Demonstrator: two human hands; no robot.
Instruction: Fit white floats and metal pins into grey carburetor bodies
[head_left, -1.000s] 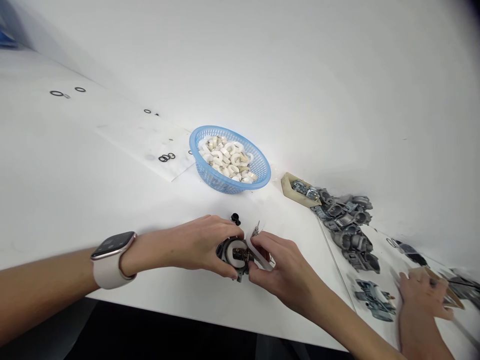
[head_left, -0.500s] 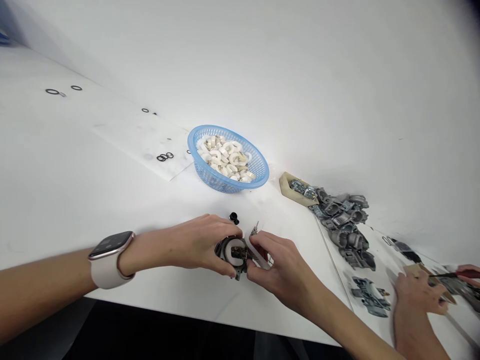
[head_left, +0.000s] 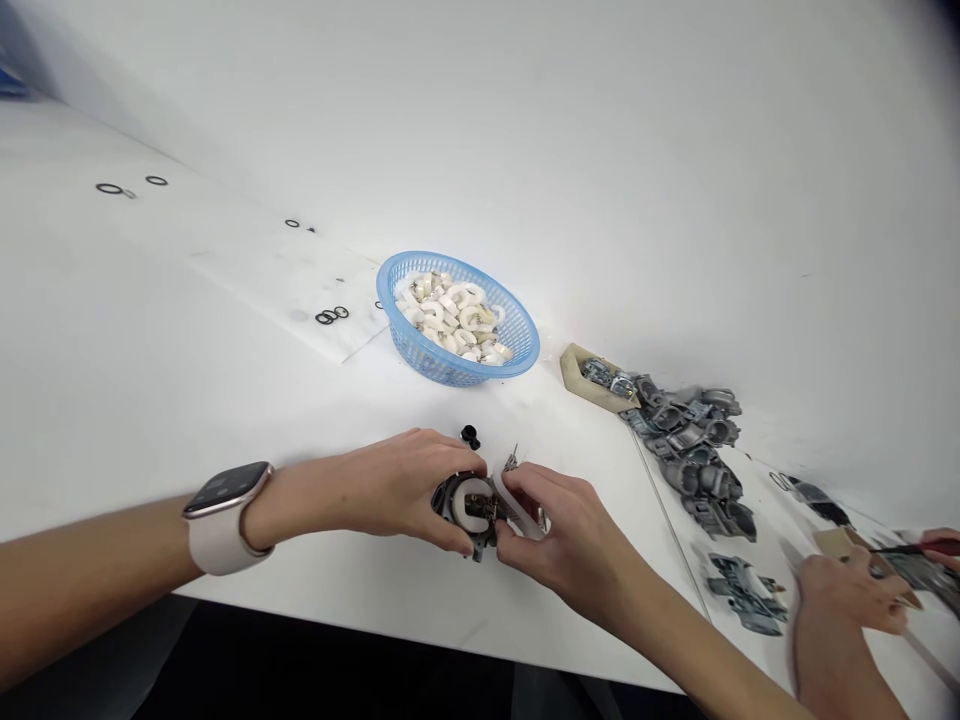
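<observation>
My left hand (head_left: 412, 492), with a watch on its wrist, is wrapped round a carburetor (head_left: 480, 548) near the table's front edge. A white ring-like float (head_left: 471, 505) sits inside its upturned opening. My right hand (head_left: 562, 525) pinches another white plastic float (head_left: 519, 508) with small metal bits at its top end, held tilted against the carburetor's right side. Whether the two parts are joined, I cannot tell. Just behind my left fingertips lies a small black fitting (head_left: 470, 437).
Behind my hands stands a blue basket (head_left: 459, 372) of white floats. To the right are a cream tray (head_left: 581, 385), piled carburetor bodies (head_left: 694, 440) and a single carburetor (head_left: 748, 595). A co-worker's hand (head_left: 851, 590) works at far right. Black O-rings (head_left: 330, 316) lie on the left.
Both hands keep their hold with hardly any movement. The whole view has shifted slightly; the co-worker's hand at far right sits a little further right.
</observation>
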